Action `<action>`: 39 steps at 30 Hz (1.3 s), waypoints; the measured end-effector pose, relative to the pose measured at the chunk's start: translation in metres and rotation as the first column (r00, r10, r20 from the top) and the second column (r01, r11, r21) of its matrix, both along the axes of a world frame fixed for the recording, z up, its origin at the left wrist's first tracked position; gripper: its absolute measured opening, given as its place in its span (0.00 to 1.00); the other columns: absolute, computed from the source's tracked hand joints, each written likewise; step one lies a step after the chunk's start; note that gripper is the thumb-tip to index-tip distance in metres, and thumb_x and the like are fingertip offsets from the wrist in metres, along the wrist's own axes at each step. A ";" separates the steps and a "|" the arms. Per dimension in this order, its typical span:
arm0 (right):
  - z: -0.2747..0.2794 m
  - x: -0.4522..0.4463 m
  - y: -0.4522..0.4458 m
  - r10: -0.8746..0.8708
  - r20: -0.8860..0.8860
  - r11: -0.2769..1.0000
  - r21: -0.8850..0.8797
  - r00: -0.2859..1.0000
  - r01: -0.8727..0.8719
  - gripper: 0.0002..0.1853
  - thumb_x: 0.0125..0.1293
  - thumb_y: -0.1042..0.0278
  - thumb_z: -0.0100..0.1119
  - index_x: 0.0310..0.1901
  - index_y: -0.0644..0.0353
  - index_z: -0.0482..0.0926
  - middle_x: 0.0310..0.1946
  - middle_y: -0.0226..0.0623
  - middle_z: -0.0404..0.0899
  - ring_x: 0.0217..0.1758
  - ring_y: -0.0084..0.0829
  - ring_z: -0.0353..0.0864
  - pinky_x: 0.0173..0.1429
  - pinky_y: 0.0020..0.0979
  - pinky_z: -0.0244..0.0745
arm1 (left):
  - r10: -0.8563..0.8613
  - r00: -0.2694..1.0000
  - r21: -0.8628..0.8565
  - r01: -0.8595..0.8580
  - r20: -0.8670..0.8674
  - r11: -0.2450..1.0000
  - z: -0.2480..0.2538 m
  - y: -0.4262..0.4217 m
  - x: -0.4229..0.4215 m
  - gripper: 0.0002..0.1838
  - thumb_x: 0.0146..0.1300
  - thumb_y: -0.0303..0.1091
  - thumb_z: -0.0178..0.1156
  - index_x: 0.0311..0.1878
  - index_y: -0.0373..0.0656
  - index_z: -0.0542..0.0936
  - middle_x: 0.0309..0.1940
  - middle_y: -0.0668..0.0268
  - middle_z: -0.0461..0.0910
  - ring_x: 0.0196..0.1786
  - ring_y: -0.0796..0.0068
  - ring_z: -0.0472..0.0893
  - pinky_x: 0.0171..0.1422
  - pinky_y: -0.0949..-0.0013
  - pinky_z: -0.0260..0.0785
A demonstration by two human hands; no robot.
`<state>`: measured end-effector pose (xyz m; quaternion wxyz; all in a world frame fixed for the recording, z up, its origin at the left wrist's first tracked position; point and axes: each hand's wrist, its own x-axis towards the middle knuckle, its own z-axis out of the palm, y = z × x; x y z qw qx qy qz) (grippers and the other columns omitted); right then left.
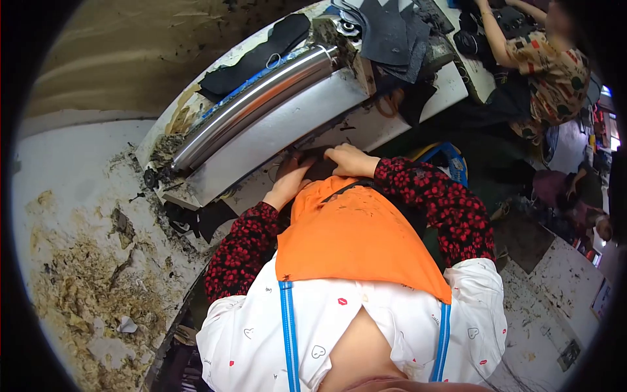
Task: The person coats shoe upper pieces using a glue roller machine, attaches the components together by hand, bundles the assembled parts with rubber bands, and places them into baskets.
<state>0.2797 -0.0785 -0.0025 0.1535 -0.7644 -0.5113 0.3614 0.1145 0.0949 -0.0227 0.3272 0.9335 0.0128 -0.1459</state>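
Observation:
My left hand point(290, 181) is at the near edge of the machine, just beyond the orange apron point(353, 242). Its fingers are closed along one side of a dark brown flat piece point(321, 171). Curled over the opposite side of that piece is my right hand point(351, 161), thumb and fingers pinched on it. The piece is low over my lap, and its lower part is hidden by the apron and hands. Directly ahead of both hands lies a shiny metal roller point(251, 108) above a pale metal panel point(281, 134).
Dark cut sheets point(392, 39) are stacked at the machine's far right end. A black piece point(261, 55) lies behind the roller. Scraps and crusted residue point(98, 307) cover the white surface at left. A co-worker point(545, 72) sits at upper right, with other people beyond.

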 end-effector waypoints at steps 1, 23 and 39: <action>0.000 0.000 0.002 0.034 -0.030 0.999 0.027 0.999 -0.033 0.17 0.52 0.68 0.62 0.44 0.64 0.79 0.42 0.50 0.78 0.41 0.52 0.77 0.48 0.41 0.74 | 0.032 0.998 -0.010 -0.032 0.046 0.999 -0.001 -0.002 -0.002 0.32 0.50 0.31 0.65 0.62 0.47 0.71 0.61 0.52 0.67 0.57 0.47 0.70 0.60 0.57 0.65; 0.111 0.019 0.024 -0.398 -0.815 0.736 -0.009 0.422 0.676 0.08 0.63 0.75 0.57 0.42 0.65 0.79 0.33 0.28 0.78 0.32 0.16 0.72 0.36 0.16 0.67 | 0.421 0.905 -0.240 -0.397 0.055 0.886 0.163 0.105 0.029 0.15 0.58 0.28 0.62 0.49 0.39 0.78 0.39 0.65 0.80 0.32 0.68 0.78 0.40 0.70 0.71; 0.101 0.018 0.028 -0.478 -0.760 0.692 -0.018 0.440 0.722 0.10 0.57 0.69 0.64 0.35 0.68 0.77 0.26 0.30 0.76 0.27 0.21 0.70 0.33 0.21 0.68 | 0.349 0.923 -0.091 -0.366 -0.160 0.926 0.118 0.185 0.144 0.15 0.64 0.40 0.53 0.36 0.37 0.81 0.36 0.59 0.82 0.36 0.58 0.77 0.43 0.61 0.69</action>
